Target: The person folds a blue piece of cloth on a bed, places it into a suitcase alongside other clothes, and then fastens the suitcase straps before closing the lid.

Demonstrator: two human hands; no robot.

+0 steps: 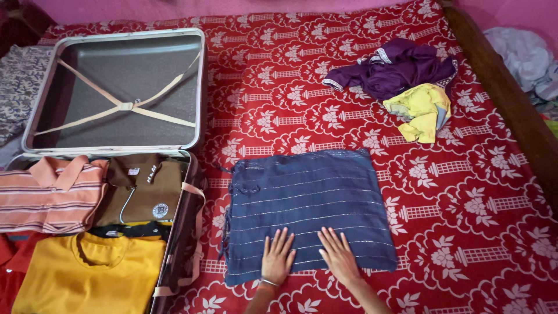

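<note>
A: Both hands flat, fingers spread, nothing pinched. Left hand and right hand press side by side on the near edge of the folded blue cloth, fingertips toward 12 o'clock. Thin bangle on the left wrist.

B: Cloth position?

A: On the bed, which carries a red cover with a white flower pattern. The cloth sits low of centre, folded to a rough rectangle, dark blue with fine pale stripes. Long axis runs 9 to 3 o'clock, stripes along it. Tasselled edge faces 9 o'clock, toward the suitcase.

B: Suitcase?

A: Open suitcase at 9 o'clock of the cloth, just beside it. Lid laid back toward 12 o'clock, grey lining, crossed beige straps. Packed half holds an orange striped polo shirt, a brown shirt to its right, a yellow shirt nearer the wearer. Something red at the far left edge, cannot tell what.

B: Other garments?

A: At 1 o'clock of the cloth, well apart: a crumpled purple garment, a crumpled yellow garment touching its near side. Wooden bed frame along the right.
</note>
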